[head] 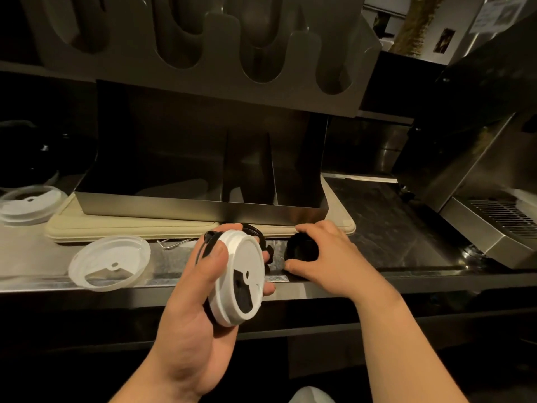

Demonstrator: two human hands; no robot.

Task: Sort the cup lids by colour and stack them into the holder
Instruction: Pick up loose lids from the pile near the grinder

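Left hand (189, 309) grips round white plastic cup lid (241, 271), thumb and fingers clamped on rim, above counter edge; right hand (328, 257) fingers curled round black plastic lid (300, 250) on steel counter (392, 228), just before dark metal divided holder (203, 207); translucent lid (109, 263) lies left.

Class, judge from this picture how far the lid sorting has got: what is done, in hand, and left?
Done: nothing visible; the holder shows no lids. In hand: the left hand holds a white lid, and the right hand grips a black lid on the counter. Left: a clear lid and a far clear lid lie on the counter; all stacking remains.
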